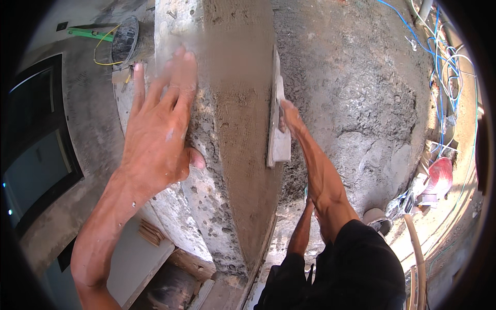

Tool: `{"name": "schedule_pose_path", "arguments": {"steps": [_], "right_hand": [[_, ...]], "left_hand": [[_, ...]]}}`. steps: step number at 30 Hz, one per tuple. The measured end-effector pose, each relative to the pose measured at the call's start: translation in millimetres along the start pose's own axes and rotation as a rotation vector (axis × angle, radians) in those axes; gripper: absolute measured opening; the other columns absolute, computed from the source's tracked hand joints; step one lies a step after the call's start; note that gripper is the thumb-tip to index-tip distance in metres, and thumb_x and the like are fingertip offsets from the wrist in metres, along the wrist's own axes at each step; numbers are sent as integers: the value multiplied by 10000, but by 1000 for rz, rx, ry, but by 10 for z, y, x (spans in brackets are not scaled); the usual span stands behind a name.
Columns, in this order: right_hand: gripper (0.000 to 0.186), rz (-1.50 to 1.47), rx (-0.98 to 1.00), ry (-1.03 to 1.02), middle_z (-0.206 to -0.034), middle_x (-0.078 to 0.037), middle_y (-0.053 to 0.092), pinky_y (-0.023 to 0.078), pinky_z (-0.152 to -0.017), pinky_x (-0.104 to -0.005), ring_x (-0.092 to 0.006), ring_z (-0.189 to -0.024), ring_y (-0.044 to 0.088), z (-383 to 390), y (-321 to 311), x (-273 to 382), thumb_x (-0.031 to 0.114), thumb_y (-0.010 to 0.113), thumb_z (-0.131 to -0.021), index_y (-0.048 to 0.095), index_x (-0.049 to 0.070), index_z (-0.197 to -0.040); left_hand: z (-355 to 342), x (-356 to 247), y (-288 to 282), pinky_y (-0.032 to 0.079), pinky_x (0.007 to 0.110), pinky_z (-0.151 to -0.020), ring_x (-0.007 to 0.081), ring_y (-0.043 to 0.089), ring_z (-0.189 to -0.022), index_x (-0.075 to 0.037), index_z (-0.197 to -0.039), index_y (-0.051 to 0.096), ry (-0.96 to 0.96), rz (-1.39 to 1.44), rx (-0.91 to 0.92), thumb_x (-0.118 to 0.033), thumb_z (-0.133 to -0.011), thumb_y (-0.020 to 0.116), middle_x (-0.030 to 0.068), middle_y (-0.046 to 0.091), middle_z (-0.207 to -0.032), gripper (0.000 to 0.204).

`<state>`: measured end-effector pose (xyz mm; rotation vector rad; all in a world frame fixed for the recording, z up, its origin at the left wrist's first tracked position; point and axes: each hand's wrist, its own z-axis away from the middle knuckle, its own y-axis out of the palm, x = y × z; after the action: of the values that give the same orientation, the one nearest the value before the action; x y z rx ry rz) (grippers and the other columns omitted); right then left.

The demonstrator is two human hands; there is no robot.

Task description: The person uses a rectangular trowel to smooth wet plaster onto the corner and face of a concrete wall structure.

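Observation:
My left hand [157, 126] is raised with fingers spread, over or against the pale, pitted concrete [194, 178]; contact cannot be made out, and its fingertips are blurred. Nothing is in it. My right hand [291, 116] is closed around the handle of a long, light grey plastering float [279, 139]. The float stands along the right edge of a band of damp brown mortar [243, 134], which narrows toward the bottom. Rough grey plaster [351, 67] covers the surface right of the float. A smeared patch hides part of the upper mortar band.
At upper left are a dark bucket [125, 41] with a yellow handle and a green bar-shaped tool [90, 33]. A dark-framed window [41, 139] is on the left. Tangled blue and white cables [449, 72] hang at right, above a red object [440, 175]. A bare limb [300, 230] shows below.

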<state>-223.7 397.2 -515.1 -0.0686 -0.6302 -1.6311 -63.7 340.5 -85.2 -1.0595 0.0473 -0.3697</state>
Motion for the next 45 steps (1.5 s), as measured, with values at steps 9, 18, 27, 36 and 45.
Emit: {"name": "schedule_pose_path", "arguments": {"steps": [9, 18, 27, 36, 45], "right_hand": [[379, -47, 31, -1, -608, 19, 440, 330, -352, -277, -102, -422, 392, 1000, -191, -155, 472, 469, -1047, 594, 150, -1204], [429, -26, 0, 155, -591, 24, 444, 334, -328, -266, -99, -397, 394, -296, -113, 576, 557, 514, -1018, 609, 139, -1050], [450, -64, 69, 114, -529, 1, 556, 344, -293, -295, -141, -342, 470, -23, -484, 447, 530, 471, -1041, 680, 149, -922], [486, 48, -31, 224, -542, 16, 428, 304, -313, -266, -118, -364, 375, 510, -247, 42, 600, 475, -1017, 561, 134, -909], [436, 116, -36, -113, -545, 28, 407, 318, -317, -264, -117, -367, 377, -644, 117, 1815, 545, 462, -1044, 554, 131, -942]], "left_hand": [[51, 25, -9, 95, 538, -1298, 364, 348, -1486, -32, -1634, 17, -44, 15, 11, -117, -402, 967, 175, 220, -1683, 1558], [60, 72, 89, 88, 547, -1294, 351, 329, -1502, -14, -1629, 45, 2, 63, -76, -147, -428, 972, 188, 222, -1678, 1523], [43, 69, 164, 129, 575, -1253, 349, 377, -1469, 111, -1552, 256, 44, -77, -170, -151, -699, 814, 273, 360, -1583, 1052], [98, 123, 201, 87, 628, -1238, 356, 381, -1476, 114, -1545, 300, 68, -77, -144, -257, -820, 719, 269, 374, -1587, 916], [115, 146, 166, 32, 623, -1252, 398, 268, -1522, 165, -1537, 215, 89, 78, -167, -263, -674, 901, 302, 262, -1614, 1183]]}}
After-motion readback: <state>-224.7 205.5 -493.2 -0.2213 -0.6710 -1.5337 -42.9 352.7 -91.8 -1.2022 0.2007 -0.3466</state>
